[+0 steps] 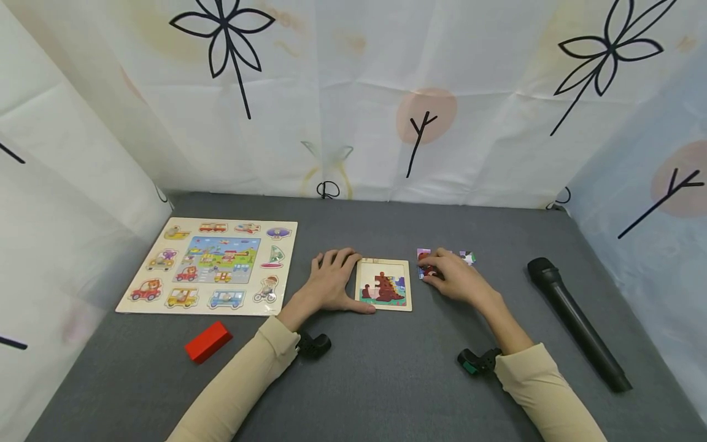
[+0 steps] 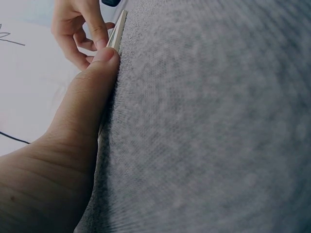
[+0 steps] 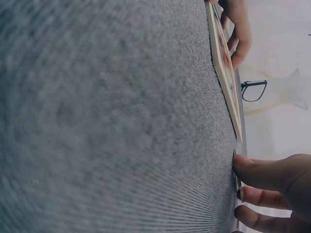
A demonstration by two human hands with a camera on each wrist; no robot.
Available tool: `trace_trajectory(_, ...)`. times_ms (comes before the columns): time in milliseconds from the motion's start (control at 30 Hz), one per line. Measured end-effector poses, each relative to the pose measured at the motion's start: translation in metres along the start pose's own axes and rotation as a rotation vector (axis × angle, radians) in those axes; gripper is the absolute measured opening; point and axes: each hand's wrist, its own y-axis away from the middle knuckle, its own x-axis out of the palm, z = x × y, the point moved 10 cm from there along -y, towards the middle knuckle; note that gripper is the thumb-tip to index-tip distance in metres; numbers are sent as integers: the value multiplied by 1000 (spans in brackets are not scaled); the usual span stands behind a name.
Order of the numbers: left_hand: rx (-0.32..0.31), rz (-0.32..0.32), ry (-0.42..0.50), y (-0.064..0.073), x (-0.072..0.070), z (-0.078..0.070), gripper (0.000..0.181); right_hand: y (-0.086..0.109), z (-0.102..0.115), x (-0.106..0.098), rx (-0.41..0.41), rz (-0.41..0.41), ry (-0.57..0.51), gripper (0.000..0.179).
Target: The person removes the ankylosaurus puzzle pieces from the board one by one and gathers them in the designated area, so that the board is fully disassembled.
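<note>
My left hand (image 1: 331, 285) holds a small wooden jigsaw tray (image 1: 410, 285) at its left side, thumb along the near edge and forefinger by the far corner. Inside the tray, a partly assembled picture (image 1: 386, 290) shows a reddish-brown figure over green; pale wood is bare above it. To the right, my right hand (image 1: 455, 276) pinches a jigsaw piece (image 3: 241, 194) low over the table, thumb against fingers. Purple and dark red pieces (image 1: 423, 253) lie partly hidden under its fingertips. Another piece (image 1: 467, 257) lies just beyond that hand.
A large vehicle puzzle board (image 1: 207, 298) lies at the left on the grey table (image 1: 381, 380). In front of it is a red block (image 1: 208, 342). A black microphone (image 1: 577, 322) lies at the far right. Printed white curtains (image 1: 353, 123) enclose the back and sides.
</note>
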Motion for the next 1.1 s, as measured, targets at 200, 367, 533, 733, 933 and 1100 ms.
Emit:
trace_trajectory(200, 4, -1, 5, -1, 1, 1, 113, -1, -2, 2, 4, 3, 21, 32)
trace_trajectory(367, 1, -4, -6, 0, 0, 0, 112, -2, -2, 3, 10, -3, 32, 33)
trace_trajectory(533, -7, 2, -11, 0, -1, 0, 113, -2, -3, 3, 15, -1, 32, 34)
trace_trajectory(733, -10, -2, -9, 0, -1, 0, 113, -2, -4, 4, 26, -3, 25, 35)
trace_trajectory(933, -7, -8, -4, 1, -2, -1, 114, -1, -5, 2, 33, -1, 0, 36)
trace_trajectory(1100, -9, 5, -3, 1, -2, -1, 113, -1, -4, -4, 43, -10, -29, 36)
